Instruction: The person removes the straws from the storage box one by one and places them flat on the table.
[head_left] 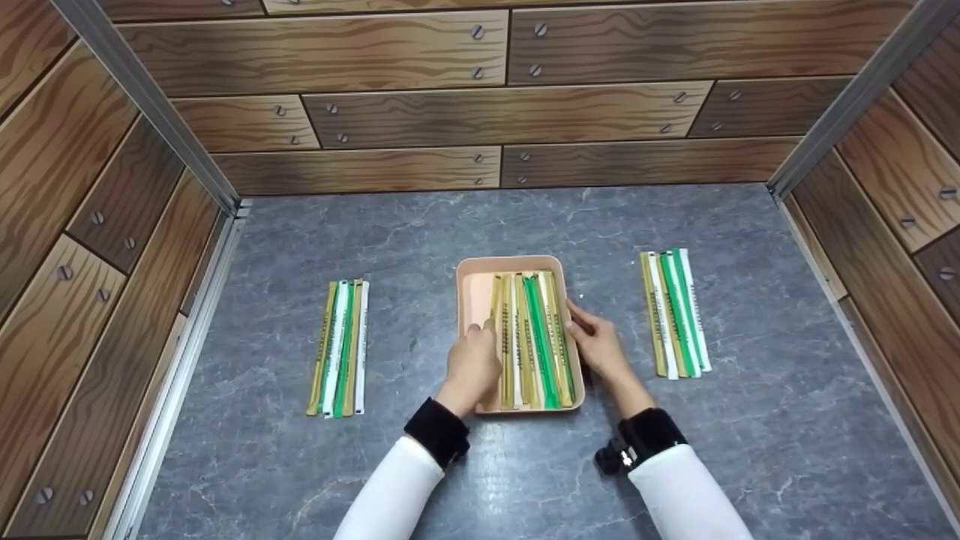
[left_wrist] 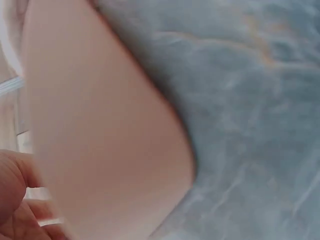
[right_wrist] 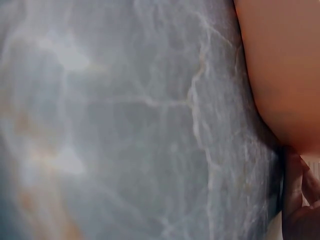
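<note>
A shallow pink tray [head_left: 474, 289] sits mid-table with a row of slim wrapped sticks [head_left: 541, 337] in it, olive, white and green with dark print. My left hand [head_left: 472, 367] reaches over the tray's left side and pinches an olive stick [head_left: 496, 296] at the row's left edge, partly hidden by the hand. In the left wrist view, the fingers [left_wrist: 22, 200] show past the tray wall [left_wrist: 107, 130]. My right hand [head_left: 602, 349] holds the tray's right side, fingers at the outer wall; the right wrist view has its fingers [right_wrist: 295, 182] beside the tray's rounded corner [right_wrist: 287, 80].
Similar wrapped sticks lie side by side in a bundle [head_left: 339, 349] on the left and another bundle [head_left: 673, 313] on the right. The grey marbled table [head_left: 420, 480] is enclosed by wood-patterned walls [head_left: 420, 120] at the back and both sides.
</note>
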